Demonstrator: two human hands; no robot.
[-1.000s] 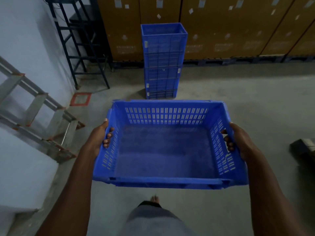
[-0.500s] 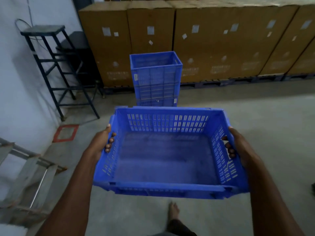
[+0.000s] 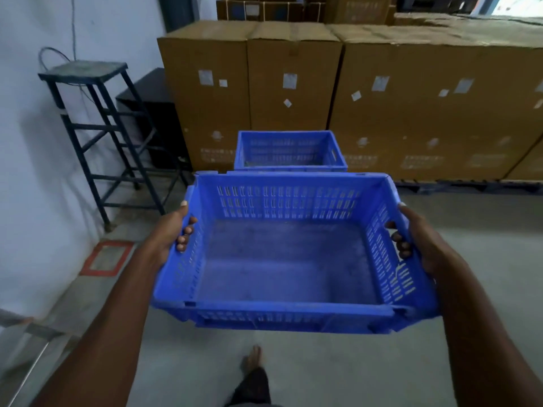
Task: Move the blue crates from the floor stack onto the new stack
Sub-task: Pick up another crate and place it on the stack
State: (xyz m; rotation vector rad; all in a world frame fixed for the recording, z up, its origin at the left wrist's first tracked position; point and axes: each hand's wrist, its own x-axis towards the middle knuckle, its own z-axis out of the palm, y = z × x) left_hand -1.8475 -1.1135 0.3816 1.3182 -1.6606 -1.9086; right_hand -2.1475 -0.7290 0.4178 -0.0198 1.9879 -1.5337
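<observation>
Cardboard boxes (image 3: 293,80) back an empty, slotted blue crate (image 3: 288,259), dusty inside.

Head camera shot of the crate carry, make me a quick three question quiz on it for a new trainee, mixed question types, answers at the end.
1. True or false: the carried crate has goods inside it.
2. Multiple choice: how is the carried crate held? A) left hand only, B) right hand only, C) both hands, one at each side handle slot, D) from underneath on the forearms.
3. Short answer: what stands directly behind the crate stack ahead?

Key
1. False; its floor is bare.
2. C
3. A row of tall cardboard boxes with small white labels.
</observation>
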